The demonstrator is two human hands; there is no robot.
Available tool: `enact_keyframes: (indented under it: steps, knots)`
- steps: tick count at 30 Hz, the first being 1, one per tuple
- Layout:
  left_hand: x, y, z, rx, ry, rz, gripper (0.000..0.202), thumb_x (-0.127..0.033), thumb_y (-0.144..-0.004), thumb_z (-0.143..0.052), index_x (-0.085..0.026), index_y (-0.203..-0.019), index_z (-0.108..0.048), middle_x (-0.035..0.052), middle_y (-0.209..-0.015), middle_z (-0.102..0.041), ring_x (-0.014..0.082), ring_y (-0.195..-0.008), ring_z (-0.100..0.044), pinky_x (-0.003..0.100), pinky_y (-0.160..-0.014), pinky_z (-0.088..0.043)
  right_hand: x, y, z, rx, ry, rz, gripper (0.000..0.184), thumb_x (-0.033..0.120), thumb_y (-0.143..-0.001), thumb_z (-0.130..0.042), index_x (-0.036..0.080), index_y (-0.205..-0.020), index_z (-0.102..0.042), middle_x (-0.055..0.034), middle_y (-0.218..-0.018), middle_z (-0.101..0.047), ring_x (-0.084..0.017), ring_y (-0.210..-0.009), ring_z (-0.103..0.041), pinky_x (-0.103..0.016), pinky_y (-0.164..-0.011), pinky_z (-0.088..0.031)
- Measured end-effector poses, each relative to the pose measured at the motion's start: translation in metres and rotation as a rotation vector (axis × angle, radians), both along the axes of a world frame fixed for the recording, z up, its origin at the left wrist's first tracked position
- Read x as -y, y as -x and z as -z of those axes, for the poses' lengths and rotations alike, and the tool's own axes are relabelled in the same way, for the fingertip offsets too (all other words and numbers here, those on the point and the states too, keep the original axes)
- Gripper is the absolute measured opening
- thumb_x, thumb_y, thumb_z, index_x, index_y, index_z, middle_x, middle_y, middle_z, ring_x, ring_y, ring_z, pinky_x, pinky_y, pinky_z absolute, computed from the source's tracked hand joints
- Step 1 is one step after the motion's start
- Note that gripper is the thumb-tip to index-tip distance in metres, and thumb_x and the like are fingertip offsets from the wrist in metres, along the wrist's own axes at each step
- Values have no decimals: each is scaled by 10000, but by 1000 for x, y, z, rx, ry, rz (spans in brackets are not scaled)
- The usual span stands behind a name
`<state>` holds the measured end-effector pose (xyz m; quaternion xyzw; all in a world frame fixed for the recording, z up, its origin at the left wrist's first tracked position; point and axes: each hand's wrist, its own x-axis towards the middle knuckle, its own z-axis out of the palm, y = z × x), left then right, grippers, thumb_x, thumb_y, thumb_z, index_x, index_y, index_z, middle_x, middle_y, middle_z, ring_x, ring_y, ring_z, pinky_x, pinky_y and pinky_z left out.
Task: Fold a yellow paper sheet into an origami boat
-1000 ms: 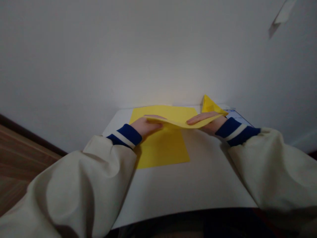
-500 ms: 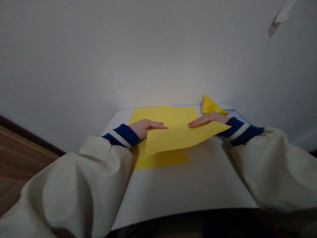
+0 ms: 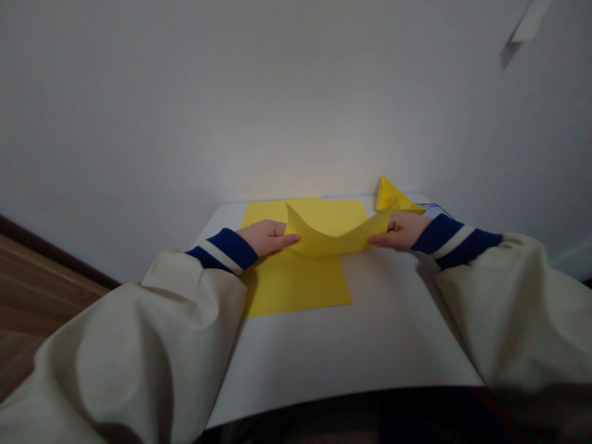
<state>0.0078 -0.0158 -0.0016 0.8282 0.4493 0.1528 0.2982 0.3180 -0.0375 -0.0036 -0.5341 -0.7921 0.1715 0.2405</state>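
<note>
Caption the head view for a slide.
Left hand and right hand hold a curved yellow sheet between them; a folded yellow piece sits behind on the white table.

- A plain pale grey wall fills the upper half of the frame.
- Dim light, softly brighter at the wall's lower centre.
- A white flap, upper right, casts a shadow.
- Brown wood, lower left, edged by a dark strip.
- White bench, lower centre, near the wall.
</note>
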Motion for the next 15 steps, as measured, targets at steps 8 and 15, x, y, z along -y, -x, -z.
enact_keyframes:
  steps: [8,15]
  knots:
    - [4,-3,-5,-201,-53,-217,515,-570,-755,-443,-209,-396,-368,-7,-360,-388,111,-372,-331,256,-445,-222,-11,-8,13,-22,247,-52,442,630,-739,-460,253,-514,-511,-6,-395,-505,-132,-336,-427,-286,-345,-358]
    - [5,-5,-2,-75,-86,-278,458,-551,-780,-436,-208,-477,-408,-6,-383,-461,117,-379,-392,247,-454,-264,-21,-13,20,-17,185,-30,397,612,-739,-482,252,-605,-583,-42,-512,-605,-184,-448,-539,-338,-456,-460]
